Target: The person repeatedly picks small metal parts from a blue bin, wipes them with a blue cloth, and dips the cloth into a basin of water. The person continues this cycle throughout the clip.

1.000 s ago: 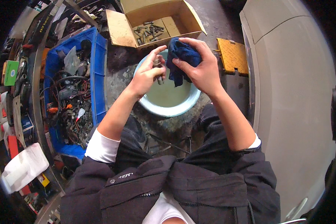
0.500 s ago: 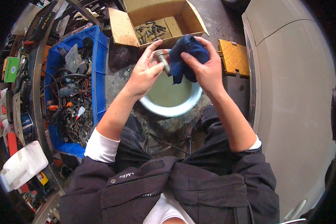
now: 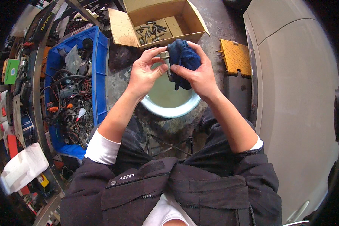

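The metal bolt (image 3: 164,55) sits between my two hands, above the basin: a dull grey piece with a faceted head, a flange under it and a straight round shank slanting down. My left hand (image 3: 144,73) is curled to a narrow pinch, fingertips near the head and thumb at the shank. My right hand (image 3: 202,77) is closed round a bunched dark-blue cloth (image 3: 187,60), soft, folded and hanging in a ragged end; the cloth lies against the shank, and its folds hide part of my right fingers.

Directly below my hands is the round basin (image 3: 171,112), with a smooth, pale-blue curved rim and cloudy, greenish liquid (image 3: 171,95) inside. Just beyond my hands stands an open cardboard box (image 3: 192,19), brown and stained, with loose dark bolts (image 3: 159,31) scattered over its bottom. Off to the right of my right hand lies a yellow plate (image 3: 235,56) with a raised tread pattern. Well to the left of my left hand is a ribbed blue plastic crate (image 3: 100,75) full of cables and parts.

For writing, there is pale lettering on the dark fabric of my jacket (image 3: 135,197), and far left, a green carton (image 3: 12,71) carries a round, light-coloured label.
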A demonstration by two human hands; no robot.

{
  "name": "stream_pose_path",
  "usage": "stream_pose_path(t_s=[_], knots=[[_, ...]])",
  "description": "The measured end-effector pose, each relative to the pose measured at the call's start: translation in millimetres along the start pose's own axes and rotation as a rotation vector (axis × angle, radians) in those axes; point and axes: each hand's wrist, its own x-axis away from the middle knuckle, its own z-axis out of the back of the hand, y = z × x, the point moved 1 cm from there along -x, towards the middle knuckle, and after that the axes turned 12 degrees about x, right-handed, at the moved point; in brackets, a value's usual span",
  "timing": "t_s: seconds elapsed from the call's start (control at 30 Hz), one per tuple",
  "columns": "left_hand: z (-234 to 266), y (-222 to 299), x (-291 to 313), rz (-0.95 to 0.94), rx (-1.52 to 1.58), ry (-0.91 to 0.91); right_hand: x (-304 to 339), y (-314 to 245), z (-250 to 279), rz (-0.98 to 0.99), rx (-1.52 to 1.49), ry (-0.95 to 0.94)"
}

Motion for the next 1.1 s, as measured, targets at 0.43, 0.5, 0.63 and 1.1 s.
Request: stream_pose_path(t_s=[0.43, 0.5, 0.63, 1.1], knots=[[10, 18, -7, 0.129, 0.065, 0.265, 4, -4, -9, 0.369, 0.47, 0.065], [7, 17, -6, 0.193, 0.024, 0.223, 3, -3, -7, 0.208, 0.368, 0.101], [-4, 20, -4, 0.153, 0.014, 0.084, 0, 6, -6, 0.034, 0.184, 0.106], [12, 15, -8, 0.192, 0.216, 0.119, 1, -14, 5, 0.408, 0.55, 0.071]])
